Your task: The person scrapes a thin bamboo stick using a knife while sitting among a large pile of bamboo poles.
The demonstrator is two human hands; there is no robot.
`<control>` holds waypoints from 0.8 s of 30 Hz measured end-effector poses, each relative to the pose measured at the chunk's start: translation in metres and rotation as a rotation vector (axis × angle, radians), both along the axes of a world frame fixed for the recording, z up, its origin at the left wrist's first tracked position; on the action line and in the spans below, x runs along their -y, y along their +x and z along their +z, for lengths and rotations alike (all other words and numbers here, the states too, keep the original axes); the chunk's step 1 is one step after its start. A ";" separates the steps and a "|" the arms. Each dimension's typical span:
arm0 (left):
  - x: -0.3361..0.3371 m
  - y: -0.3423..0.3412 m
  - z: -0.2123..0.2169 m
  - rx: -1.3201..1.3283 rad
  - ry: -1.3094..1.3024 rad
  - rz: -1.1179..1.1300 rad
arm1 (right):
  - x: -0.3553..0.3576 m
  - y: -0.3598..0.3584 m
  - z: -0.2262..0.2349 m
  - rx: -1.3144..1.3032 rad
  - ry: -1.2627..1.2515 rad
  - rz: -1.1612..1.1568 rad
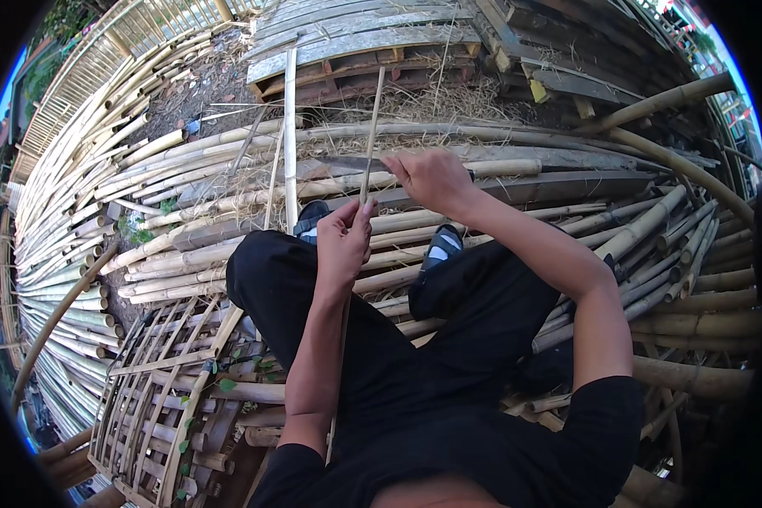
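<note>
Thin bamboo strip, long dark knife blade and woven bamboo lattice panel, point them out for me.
Thin bamboo strip (pixel 373 127), head view, upper part above the hands.
Long dark knife blade (pixel 347 161), head view, mid-blade left of right hand.
Woven bamboo lattice panel (pixel 157 381), head view, a middle slat.

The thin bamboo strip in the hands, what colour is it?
Pale tan bamboo strip, clearest in the head view.

2 hands (pixel 345 241), 1 strip (pixel 371 135), 1 knife (pixel 347 162)

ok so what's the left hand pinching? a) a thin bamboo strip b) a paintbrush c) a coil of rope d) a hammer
a: the left hand pinches a thin bamboo strip standing upright, while the right hand holds a blade against it.
</note>
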State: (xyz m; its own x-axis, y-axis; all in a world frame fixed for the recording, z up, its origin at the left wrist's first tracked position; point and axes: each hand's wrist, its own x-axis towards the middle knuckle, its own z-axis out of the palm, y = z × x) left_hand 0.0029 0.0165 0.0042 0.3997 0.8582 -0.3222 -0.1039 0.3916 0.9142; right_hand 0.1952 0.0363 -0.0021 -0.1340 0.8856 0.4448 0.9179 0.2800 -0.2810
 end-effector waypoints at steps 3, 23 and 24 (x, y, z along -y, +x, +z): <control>-0.005 0.000 0.005 0.087 -0.013 0.008 | 0.003 -0.009 -0.001 -0.046 0.017 -0.009; -0.006 -0.003 0.002 0.031 0.017 -0.005 | 0.001 -0.011 -0.001 -0.104 -0.128 -0.001; -0.005 -0.005 -0.001 0.031 0.021 0.023 | 0.003 -0.013 -0.001 -0.149 -0.113 0.044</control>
